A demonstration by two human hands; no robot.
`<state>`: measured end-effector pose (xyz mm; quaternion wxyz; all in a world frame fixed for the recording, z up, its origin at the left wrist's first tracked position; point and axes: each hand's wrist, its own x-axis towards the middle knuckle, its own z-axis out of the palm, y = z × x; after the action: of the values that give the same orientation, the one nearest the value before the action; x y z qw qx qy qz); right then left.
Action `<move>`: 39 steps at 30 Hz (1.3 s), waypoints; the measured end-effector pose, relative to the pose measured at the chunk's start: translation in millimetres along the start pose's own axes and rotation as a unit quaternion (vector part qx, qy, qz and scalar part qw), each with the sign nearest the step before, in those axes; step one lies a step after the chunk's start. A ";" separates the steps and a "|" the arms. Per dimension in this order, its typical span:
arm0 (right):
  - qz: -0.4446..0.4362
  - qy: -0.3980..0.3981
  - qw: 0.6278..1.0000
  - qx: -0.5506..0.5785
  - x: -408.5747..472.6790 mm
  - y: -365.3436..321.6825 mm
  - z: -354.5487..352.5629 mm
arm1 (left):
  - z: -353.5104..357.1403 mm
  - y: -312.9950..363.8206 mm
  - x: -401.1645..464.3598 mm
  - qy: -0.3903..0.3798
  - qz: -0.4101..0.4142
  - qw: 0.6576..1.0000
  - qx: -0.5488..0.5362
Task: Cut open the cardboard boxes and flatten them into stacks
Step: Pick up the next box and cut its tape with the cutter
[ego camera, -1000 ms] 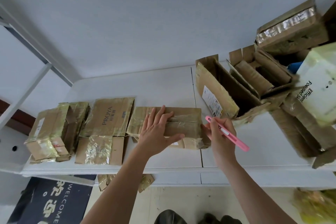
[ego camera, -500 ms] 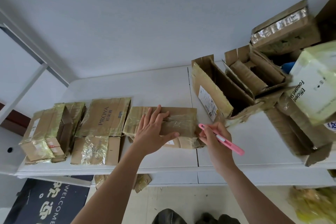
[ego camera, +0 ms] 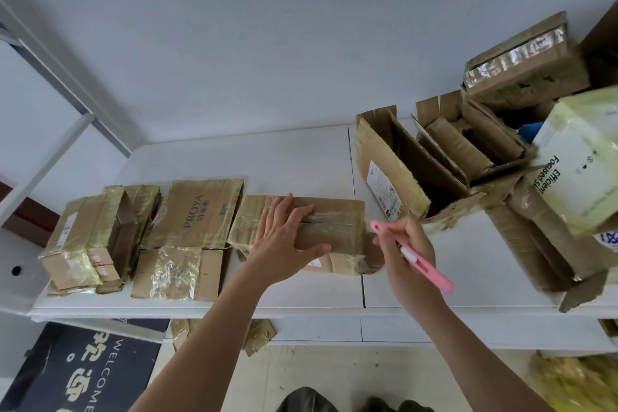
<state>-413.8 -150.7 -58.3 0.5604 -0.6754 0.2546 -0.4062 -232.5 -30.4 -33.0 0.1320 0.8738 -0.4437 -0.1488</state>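
Since the earlier frame: right hand and cutter drawn slightly off the box end; left hand unmoved. Left of the fingers: taped stack point(ego camera: 90, 237), then PROYA stack point(ego camera: 197, 214) on the table point(ego camera: 301, 157). Left hand point(ego camera: 284, 241): fingers spread flat, pressing the flattened box point(ego camera: 337, 227). Right hand point(ego camera: 408, 251): fingers curled round the pink cutter point(ego camera: 414, 256), its tip just beside the box's right end. Right of the fingers: open box point(ego camera: 394, 170), piled boxes point(ego camera: 521, 67).

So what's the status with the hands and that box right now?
Left hand flat on taped box. Right hand grips pink cutter at box's right end. Nothing in the way.
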 end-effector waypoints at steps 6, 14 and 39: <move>-0.075 -0.042 0.992 -0.091 45.6 12.7 27.5 | -3.1 8.1 -20.8 0.151 -0.190 0.970 0.006; -0.134 -0.020 0.975 -0.173 22.6 5.2 27.5 | -11.7 11.7 -17.6 0.103 -0.296 0.925 -0.215; 0.014 0.086 0.994 0.069 19.4 -19.4 9.7 | -55.7 31.7 22.7 -0.044 -0.170 0.984 -0.040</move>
<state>-397.4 -156.1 -34.8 0.5871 -0.5946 0.2824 -0.4712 -222.1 -61.5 26.6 0.1201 0.9231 -0.2876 -0.2253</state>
